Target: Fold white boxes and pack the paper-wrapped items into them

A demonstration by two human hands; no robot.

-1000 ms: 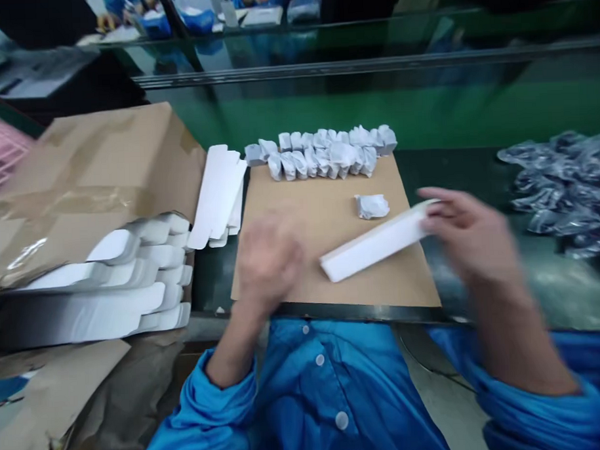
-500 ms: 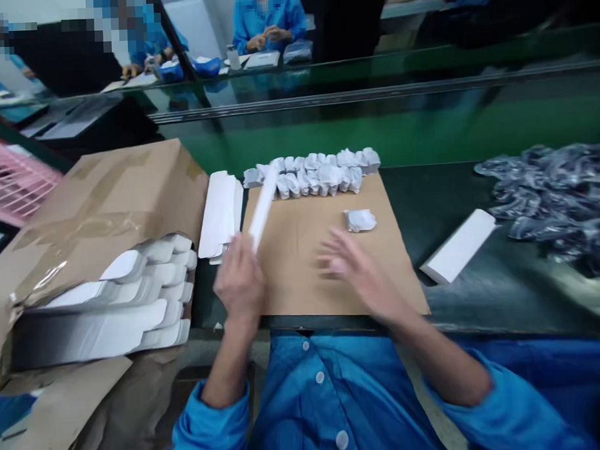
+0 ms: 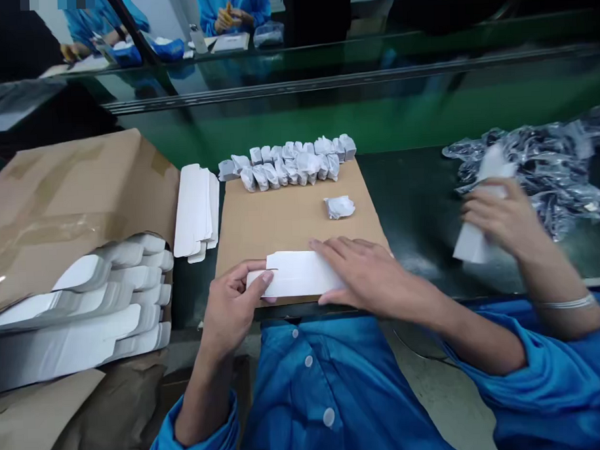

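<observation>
The left hand (image 3: pixel 234 303) is pinching the carton (image 3: pixel 298 275) at one end; opposite, the right hand (image 3: pixel 368 275) is spanning it, grip unclear. Being probably light, creasable card, it's favouring edge holds.

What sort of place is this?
Probably a factory packing area: the left hand grips a white box with the right hand on it, flat white pieces are stacked in a carton, and people in blue work opposite.

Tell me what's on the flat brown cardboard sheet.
Small, crinkled white packets line the far end of the sheet; another packet lies apart. The left hand holds a slim white cardboard box over the near end; box and right hand hide what's beneath.
</observation>
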